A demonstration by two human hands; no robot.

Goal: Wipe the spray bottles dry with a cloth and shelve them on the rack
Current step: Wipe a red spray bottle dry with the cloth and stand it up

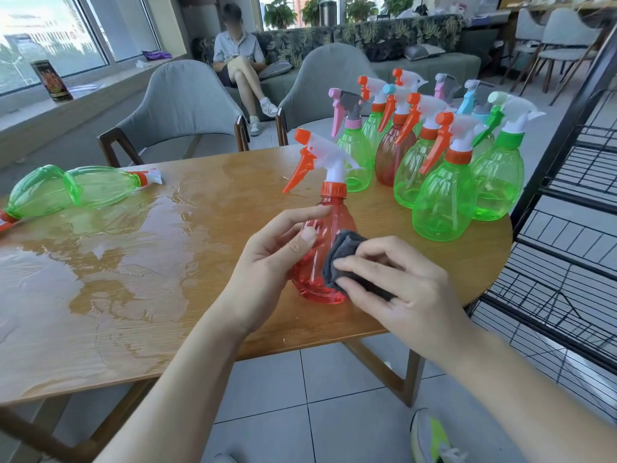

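Bright daylight from the windows (83, 31) glares off the wet table (100, 262); wide-angle edges bend.

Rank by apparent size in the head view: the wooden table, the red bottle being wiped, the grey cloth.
1. Wooden table
2. Red bottle
3. Grey cloth, though the right hand partly covers it, so its full size is hidden.

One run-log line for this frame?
step: wiping | left hand: holds red spray bottle | right hand: presses grey cloth on it | rack: nothing shelved in view
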